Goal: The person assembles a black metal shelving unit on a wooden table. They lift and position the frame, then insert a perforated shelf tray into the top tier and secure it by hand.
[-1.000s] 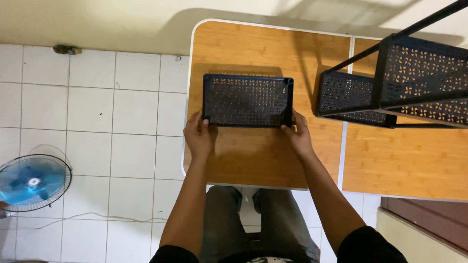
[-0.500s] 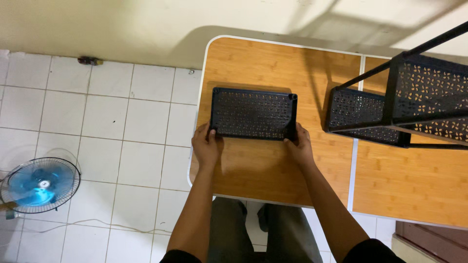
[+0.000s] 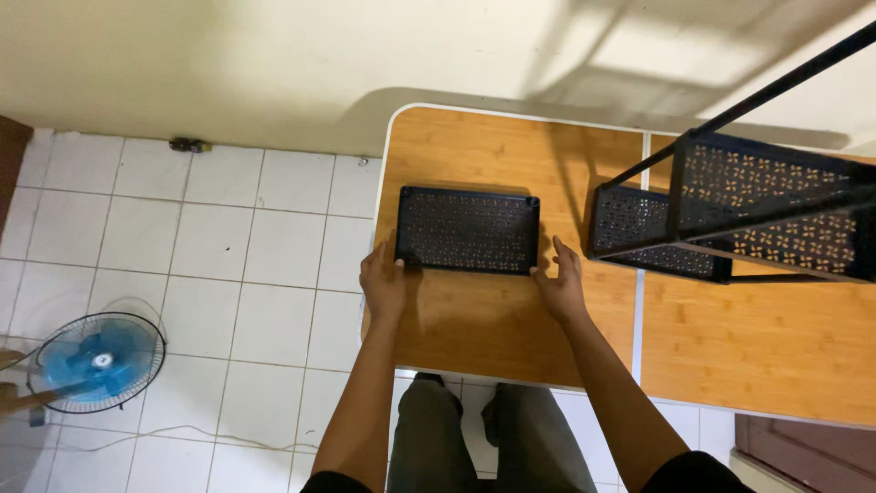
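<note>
A dark, perforated rectangular tray lies flat on the wooden table. My left hand touches its near left corner, fingers resting on the rim. My right hand sits on the table just off the tray's near right corner, fingers spread and apart from the rim. Neither hand lifts the tray.
A black metal rack with perforated shelves stands on the table at the right, its pole slanting up to the top right. A blue floor fan stands on the white tiles at the left. A cable runs along the floor.
The tray has settled onto the table. My right hand has come off its corner and opened. The view has shifted slightly.
</note>
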